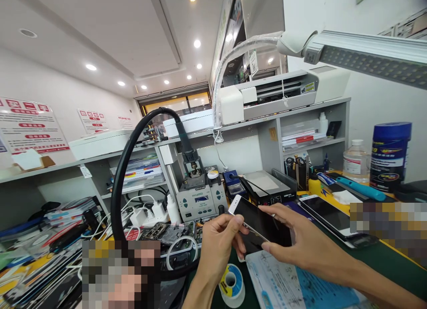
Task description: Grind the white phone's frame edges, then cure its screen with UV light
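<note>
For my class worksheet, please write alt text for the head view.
A person's left hand and right hand hold a dark-screened phone over a green work surface. A spool and a printed mat are in front, a gray control box behind.

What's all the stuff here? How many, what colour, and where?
Held phone: one, black and white, in the right hand
Spool: one, white, blue and yellow, below the hands
Printed sheet: one, blue and white, front
Lying phone: at least one, black and white, right
Mat: one, green, on the bench
Control box: one, grey, behind the hands
Hose: one, black, looping left
Tub: one, dark blue, far right
Clear bottle: one, colourless, left of the tub
Lamp: one, silver, upper right
Big machine: one, white, on the shelf
Posters: several, white and red, left wall
Ceiling lights: several, white, overhead
Piled clutter: uncountable, mixed colours, lower left
Left hand: one, bare, at the phone's edge
Right hand: one, bare, gripping the phone
</note>
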Demonstrator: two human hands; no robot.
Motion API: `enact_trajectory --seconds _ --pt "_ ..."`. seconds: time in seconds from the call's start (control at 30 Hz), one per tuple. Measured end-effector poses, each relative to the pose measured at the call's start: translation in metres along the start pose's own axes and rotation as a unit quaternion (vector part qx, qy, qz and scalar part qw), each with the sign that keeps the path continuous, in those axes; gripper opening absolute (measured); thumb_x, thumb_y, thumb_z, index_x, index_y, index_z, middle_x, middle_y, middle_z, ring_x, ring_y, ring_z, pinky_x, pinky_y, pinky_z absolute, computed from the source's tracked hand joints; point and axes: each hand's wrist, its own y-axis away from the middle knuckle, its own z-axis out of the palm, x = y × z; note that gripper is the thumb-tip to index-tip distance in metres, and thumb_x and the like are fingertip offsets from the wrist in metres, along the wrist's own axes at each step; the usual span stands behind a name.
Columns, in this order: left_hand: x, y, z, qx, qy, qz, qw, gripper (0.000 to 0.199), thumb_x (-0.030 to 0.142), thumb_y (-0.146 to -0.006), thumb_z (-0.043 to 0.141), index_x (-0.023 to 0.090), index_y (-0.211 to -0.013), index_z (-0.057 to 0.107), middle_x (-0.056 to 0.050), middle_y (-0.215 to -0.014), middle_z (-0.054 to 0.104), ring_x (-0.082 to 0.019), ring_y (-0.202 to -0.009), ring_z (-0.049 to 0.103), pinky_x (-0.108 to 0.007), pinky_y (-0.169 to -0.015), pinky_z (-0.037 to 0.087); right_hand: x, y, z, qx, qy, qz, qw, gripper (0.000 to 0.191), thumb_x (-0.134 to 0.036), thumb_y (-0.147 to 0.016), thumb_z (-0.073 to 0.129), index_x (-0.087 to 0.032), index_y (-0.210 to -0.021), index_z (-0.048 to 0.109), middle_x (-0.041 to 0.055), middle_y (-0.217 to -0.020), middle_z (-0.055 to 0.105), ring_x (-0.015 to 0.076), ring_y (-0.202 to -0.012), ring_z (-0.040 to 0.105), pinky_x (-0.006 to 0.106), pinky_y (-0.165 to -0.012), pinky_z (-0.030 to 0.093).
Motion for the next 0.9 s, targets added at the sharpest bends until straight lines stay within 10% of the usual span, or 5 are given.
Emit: enact_trajectory --seconds 0.53,0.9 --pt "0.002 0.001 0.004 -0.021 0.073 -0.007 0.997 0.036 0.048 -0.080 0.072 0.013 -0.086 0.061 -0.004 -0.067 0.062 -0.016 -0.059 0.061 -0.023 -0.043 0.049 -0.018 -0.004 -0.005 -0.133 -0.209 0.058 0.967 0.070 -0.057 -0.078 0.073 -0.017 -0.134 0.058 0.0122 -0.117 0.072 0.0335 -0.111 0.064 0.042 -0.093 0.050" --pt "-0.001 0.003 0.011 0.014 0.122 -0.017 0.992 0.042 0.044 -0.075 0.074 0.016 -0.105 0.067 -0.012 -0.106 0.070 -0.027 -0.103 0.062 -0.039 -0.089 0.050 -0.010 -0.004 0.000 -0.130 -0.238 0.029 0.962 0.060 -0.048 -0.081 0.076 -0.021 -0.132 0.060 0.0123 -0.135 0.063 0.0325 -0.122 0.059 0.048 -0.107 0.041"
